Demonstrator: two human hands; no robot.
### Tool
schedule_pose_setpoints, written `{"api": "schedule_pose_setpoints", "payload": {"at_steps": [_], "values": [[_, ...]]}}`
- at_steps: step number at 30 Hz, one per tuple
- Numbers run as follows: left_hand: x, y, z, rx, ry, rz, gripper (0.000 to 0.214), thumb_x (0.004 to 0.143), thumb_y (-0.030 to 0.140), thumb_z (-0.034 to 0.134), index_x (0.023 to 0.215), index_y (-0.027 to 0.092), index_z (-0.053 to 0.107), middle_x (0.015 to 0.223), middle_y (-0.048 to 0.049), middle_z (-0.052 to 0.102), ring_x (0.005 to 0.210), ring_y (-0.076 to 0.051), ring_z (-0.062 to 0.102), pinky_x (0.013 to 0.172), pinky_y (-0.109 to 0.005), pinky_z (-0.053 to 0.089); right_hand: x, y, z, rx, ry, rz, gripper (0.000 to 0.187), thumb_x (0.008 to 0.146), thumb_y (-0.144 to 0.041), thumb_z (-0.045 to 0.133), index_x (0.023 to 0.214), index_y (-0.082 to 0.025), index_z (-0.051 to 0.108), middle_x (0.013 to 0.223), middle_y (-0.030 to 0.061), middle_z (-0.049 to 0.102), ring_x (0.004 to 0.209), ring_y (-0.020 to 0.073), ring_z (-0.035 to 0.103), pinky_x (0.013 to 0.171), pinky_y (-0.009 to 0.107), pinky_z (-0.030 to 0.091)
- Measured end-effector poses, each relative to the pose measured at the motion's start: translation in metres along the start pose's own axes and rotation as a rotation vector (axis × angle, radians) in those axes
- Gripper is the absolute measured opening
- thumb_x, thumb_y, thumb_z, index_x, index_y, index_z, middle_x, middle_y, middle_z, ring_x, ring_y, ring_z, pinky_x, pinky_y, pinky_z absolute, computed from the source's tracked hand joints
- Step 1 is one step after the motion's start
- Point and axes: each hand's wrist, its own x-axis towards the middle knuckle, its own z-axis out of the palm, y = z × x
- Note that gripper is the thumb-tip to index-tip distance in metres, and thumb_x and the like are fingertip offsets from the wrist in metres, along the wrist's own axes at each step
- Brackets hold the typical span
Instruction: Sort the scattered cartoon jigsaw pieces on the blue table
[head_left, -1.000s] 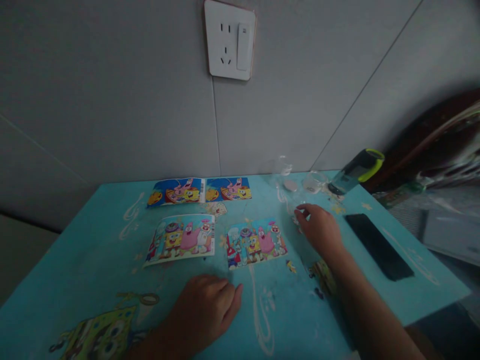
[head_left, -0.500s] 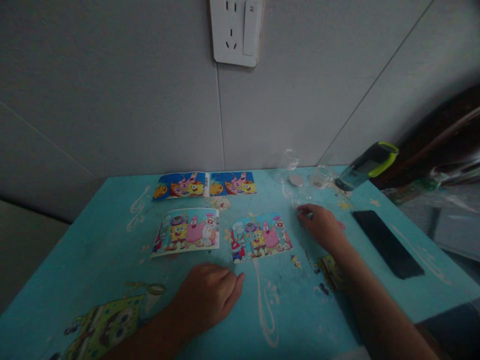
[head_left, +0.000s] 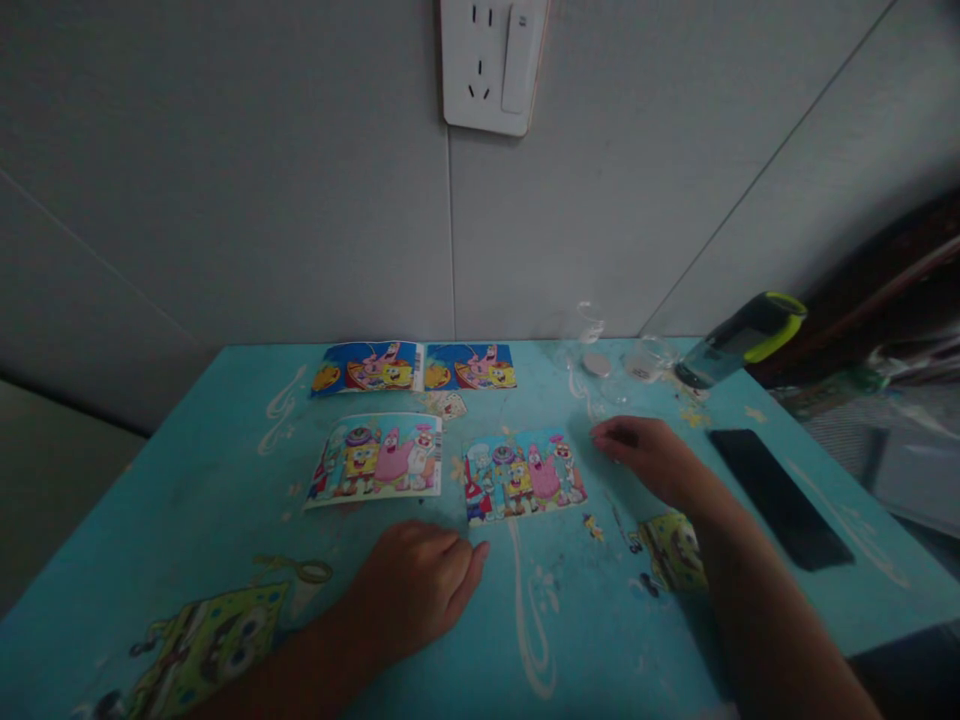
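Observation:
My left hand [head_left: 414,588] rests on the turquoise table [head_left: 187,500] with its fingers curled loosely and the thumb out, holding nothing that shows. It lies just below two cartoon picture cards, one on the left [head_left: 377,460] and one on the right [head_left: 523,474]. My right hand [head_left: 646,455] lies palm down just right of the right card, fingers bent together; whether anything is under them is hidden. Two more cartoon cards [head_left: 420,365] lie side by side at the table's back edge.
A black phone [head_left: 776,496] lies flat at the right. Small clear cups and lids [head_left: 611,360] and a tilted bottle with a yellow-green cap [head_left: 739,338] stand at the back right. A white wall socket [head_left: 491,65] is above. Cluttered dark things fill the far right.
My right hand has drawn back a little from the clear cups toward the right card. The view has tilted down slightly. My left hand has stayed in place.

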Motion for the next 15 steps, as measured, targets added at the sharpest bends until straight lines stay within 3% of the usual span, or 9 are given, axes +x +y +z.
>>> {"api": "schedule_pose_setpoints", "payload": {"at_steps": [5,15], "values": [[-0.003,-0.001,0.000,0.002,-0.031,-0.003,0.038,0.099,0.023,0.045,0.062,0.020,0.053,0.052,0.0013,0.052,0.046,-0.016,0.051,0.051,-0.032,0.034,-0.006,-0.006,0.011,0.169,-0.286,-0.030,0.030,0.086,-0.045,0.064,0.090,-0.018,0.073,0.085,0.0043,0.072,0.075,0.0175,0.063,0.071,0.029,0.050],[-0.001,-0.002,0.002,-0.005,-0.053,0.001,0.037,0.099,0.024,0.045,0.062,0.020,0.052,0.053,0.0013,0.052,0.047,-0.016,0.051,0.051,-0.032,0.034,-0.002,0.000,0.023,0.098,-0.298,-0.007,0.023,0.086,-0.039,0.064,0.089,-0.019,0.075,0.084,0.0038,0.073,0.073,0.0171,0.062,0.070,0.029,0.049]]}}
